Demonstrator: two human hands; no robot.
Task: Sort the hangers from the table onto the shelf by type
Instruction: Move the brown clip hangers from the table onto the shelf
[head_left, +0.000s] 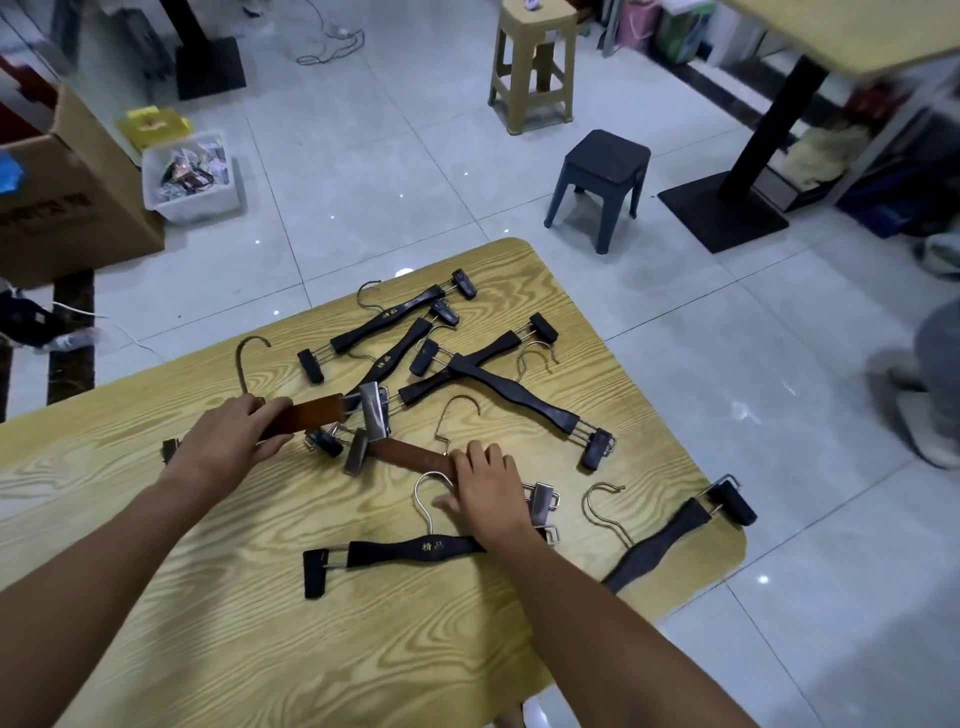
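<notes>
The left hand (228, 441) grips one brown hanger (306, 413) by its bar. The right hand (485, 491) closes around another brown hanger (410, 453). Black hangers (415, 551) lie scattered across the wooden table (156, 597), near and far.

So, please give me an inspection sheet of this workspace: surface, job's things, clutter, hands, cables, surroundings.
Surface: wooden table, light grain, rounded corner.
Job's things: black hangers with black clips, several crossed in a pile; brown hangers with metal clips, two seen.
Clutter: nothing seen on the table besides hangers.
Hands: left hand grips a brown hanger by its bar; right hand presses on the other brown hanger.
Cables: loose cord on the floor, far; white cable at left.
Surroundings: tiled floor, blue stool, beige stool, cardboard box, plastic bin. Shelf: not in view.
</notes>
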